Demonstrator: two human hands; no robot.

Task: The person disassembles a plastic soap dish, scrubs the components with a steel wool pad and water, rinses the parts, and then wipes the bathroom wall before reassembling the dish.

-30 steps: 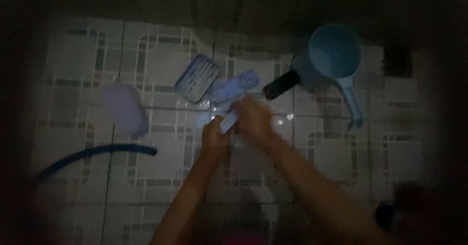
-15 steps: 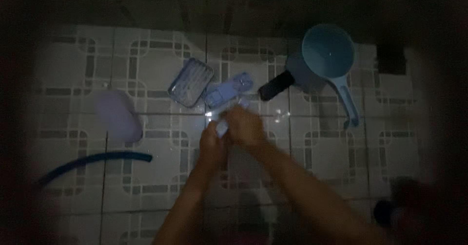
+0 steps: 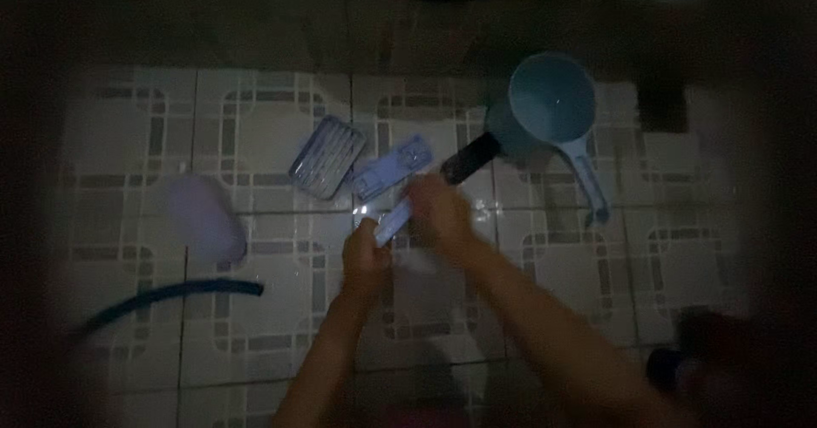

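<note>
Hands meet over a wet patch of patterned tile floor [image 3: 255, 139], with a small pale blue piece [image 3: 393, 221] between them. Its long axis runs diagonally, lower-left end at the left hand [image 3: 366, 253], upper-right end under the right hand [image 3: 438, 211]. Left hand is closed around the lower end; right hand is curled over the upper end, grasping it, possibly rubbing it, though motion blur and dim light prevent certainty.

Progress, judged: work on this piece looks mid-way. Two similar items already lie on the floor just beyond the hands: a ribbed rectangular tray [image 3: 327, 156] and a flat perforated insert [image 3: 393, 166], both tilted the same diagonal way. Whether these are finished or waiting cannot be told.

Surroundings: a dark-handled object [image 3: 470, 157] lies near the right hand, touching a blue water dipper [image 3: 551, 98] whose handle points toward the person. A pale oval object [image 3: 207, 219] sits well left; below it curves a dark blue hose [image 3: 170, 296].
</note>
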